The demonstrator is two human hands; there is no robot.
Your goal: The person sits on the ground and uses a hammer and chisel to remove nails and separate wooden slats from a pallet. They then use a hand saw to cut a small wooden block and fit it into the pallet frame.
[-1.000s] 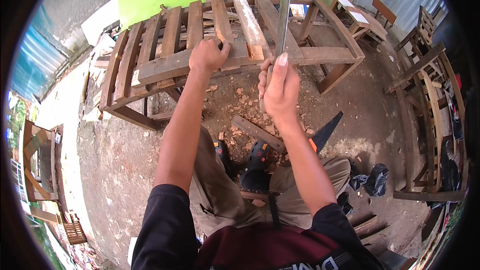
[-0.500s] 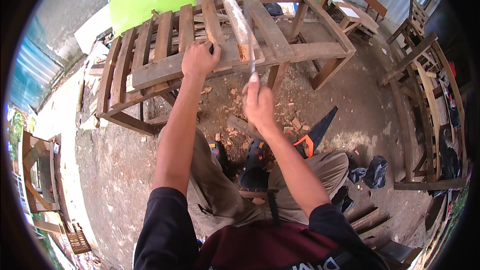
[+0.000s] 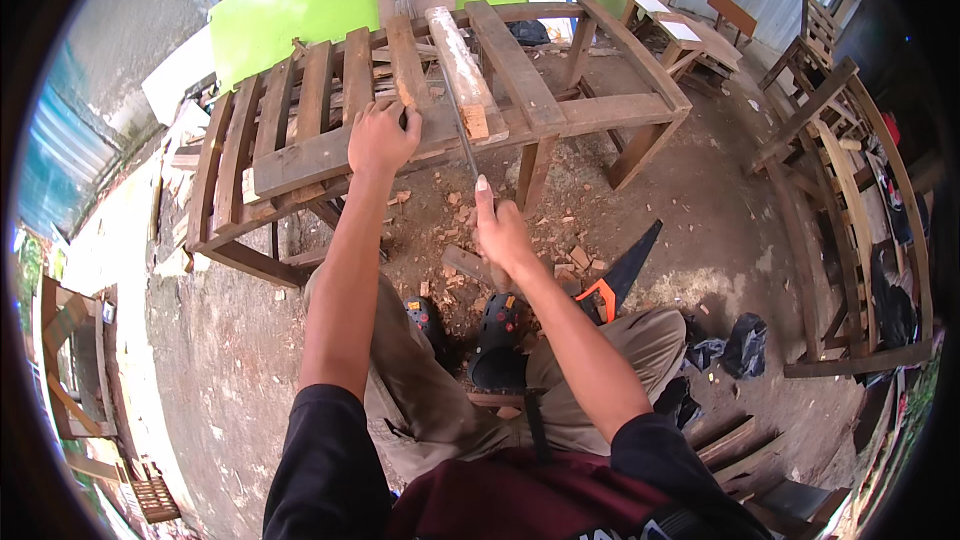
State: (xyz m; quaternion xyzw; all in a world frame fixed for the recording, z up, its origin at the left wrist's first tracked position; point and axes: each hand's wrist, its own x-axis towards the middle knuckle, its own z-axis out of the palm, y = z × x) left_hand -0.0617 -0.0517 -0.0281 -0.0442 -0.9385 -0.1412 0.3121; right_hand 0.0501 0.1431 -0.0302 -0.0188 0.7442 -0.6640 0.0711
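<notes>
Left hand: our left hand (image 3: 380,138) lies flat on the front rail of the wooden frame (image 3: 300,155), fingers spread over the wood, clamped on nothing.
Right hand: our right hand (image 3: 500,232) is closed around the handle of a saw (image 3: 458,125), forefinger stretched along it.
Saw: its thin blade runs up from the right hand to a pale plank (image 3: 455,65) lying on the frame, just right of our left hand.
Ground: wood chips (image 3: 570,258) lie under the frame; a black handsaw with an orange handle (image 3: 622,275) lies by our right knee.

Thin saw blade (image 3: 458,125) slanted across pale wooden slat (image 3: 455,60)
</notes>
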